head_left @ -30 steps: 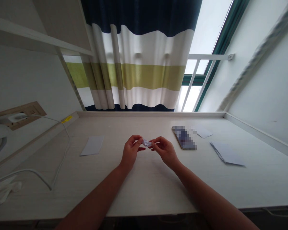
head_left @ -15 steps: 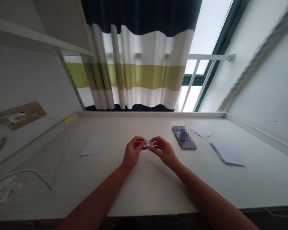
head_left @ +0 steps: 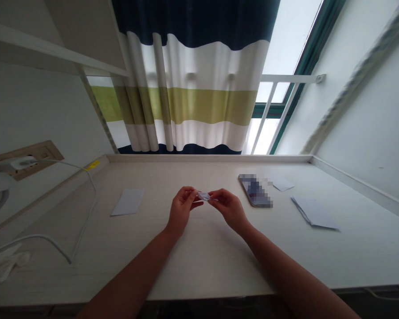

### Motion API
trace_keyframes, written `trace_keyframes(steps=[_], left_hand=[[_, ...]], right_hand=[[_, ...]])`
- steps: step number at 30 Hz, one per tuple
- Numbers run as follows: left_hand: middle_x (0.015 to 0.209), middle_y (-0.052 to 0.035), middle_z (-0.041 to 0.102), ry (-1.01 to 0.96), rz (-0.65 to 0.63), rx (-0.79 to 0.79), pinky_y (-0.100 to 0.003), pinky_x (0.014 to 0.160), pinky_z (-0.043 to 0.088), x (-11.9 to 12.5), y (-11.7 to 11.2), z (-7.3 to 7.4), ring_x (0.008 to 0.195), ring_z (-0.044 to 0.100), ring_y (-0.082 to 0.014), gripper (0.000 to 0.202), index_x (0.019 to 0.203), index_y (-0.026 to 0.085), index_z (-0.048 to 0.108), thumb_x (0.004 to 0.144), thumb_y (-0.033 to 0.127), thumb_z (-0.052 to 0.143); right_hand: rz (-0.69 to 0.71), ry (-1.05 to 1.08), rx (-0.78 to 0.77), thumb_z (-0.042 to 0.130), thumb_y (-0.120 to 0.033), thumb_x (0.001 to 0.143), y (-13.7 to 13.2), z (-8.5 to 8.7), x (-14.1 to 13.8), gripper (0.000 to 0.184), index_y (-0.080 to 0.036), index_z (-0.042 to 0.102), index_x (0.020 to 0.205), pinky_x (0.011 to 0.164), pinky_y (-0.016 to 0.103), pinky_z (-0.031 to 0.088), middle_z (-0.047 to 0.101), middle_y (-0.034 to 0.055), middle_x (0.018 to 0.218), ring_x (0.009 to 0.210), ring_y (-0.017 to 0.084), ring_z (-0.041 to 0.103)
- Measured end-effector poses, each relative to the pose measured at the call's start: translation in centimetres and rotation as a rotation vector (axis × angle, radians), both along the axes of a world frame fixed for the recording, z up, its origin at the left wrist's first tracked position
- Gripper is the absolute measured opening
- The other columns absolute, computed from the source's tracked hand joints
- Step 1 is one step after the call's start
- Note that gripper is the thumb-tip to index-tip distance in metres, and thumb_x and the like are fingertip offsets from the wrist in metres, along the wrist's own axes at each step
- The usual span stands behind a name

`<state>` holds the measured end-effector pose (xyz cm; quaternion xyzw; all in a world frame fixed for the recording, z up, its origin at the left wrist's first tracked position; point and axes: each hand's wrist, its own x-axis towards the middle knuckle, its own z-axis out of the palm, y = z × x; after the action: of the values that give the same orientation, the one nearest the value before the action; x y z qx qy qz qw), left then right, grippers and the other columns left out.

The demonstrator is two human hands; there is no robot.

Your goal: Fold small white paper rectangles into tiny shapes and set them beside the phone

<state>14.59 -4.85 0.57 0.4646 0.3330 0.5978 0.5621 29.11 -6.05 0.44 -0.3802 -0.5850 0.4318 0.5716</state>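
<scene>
1. And there, the left hand and right hand had edged apart since half a second before, baring more of the folded paper; its creases, it seemed, still wanted work
2. Left thumb and fingers pinched one end, the right's pinched the other
3. Both forearms slanted inward, fingertips nearly meeting
4. The paper hung between them above the white desk, left of the phone
</scene>
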Motion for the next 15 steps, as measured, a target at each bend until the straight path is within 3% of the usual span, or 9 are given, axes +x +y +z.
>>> trace_keyframes(steps=[4,8,15], left_hand=[[0.079,-0.0019,0.066,0.053,-0.042,0.032,-0.032,0.068,0.053,0.02,-0.25,0.16,0.078,0.063,-0.0167,0.021,0.081,0.018,0.05,0.07,0.032,0.061],[0.084,-0.002,0.066,0.176,-0.072,0.103,-0.03,0.073,0.05,-0.02,-0.22,-0.14,0.083,0.061,-0.0162,0.029,0.088,0.018,0.055,0.063,0.02,0.067],[0.072,0.0001,0.066,0.196,-0.042,0.067,-0.026,0.069,0.048,0.01,-0.12,-0.04,0.071,0.06,-0.0135,0.017,0.075,0.016,0.06,0.06,0.019,0.069]], right_hand=[[-0.014,0.027,0.01,0.067,-0.028,0.066,0.19,-0.25,0.2,0.015,-0.019,0.057,0.071,0.08,0.034,0.048,0.066,0.0027,0.083,0.082,0.017,0.061],[-0.013,0.025,0.013,0.067,-0.026,0.067,0.19,-0.31,0.31,0.013,-0.019,0.057,0.072,0.078,0.034,0.049,0.066,0.0029,0.083,0.081,0.017,0.061],[0.008,0.024,0.003,0.066,-0.025,0.067,0.0,0.02,0.13,0.012,-0.019,0.056,0.071,0.074,0.032,0.049,0.065,0.0024,0.08,0.076,0.016,0.061]])
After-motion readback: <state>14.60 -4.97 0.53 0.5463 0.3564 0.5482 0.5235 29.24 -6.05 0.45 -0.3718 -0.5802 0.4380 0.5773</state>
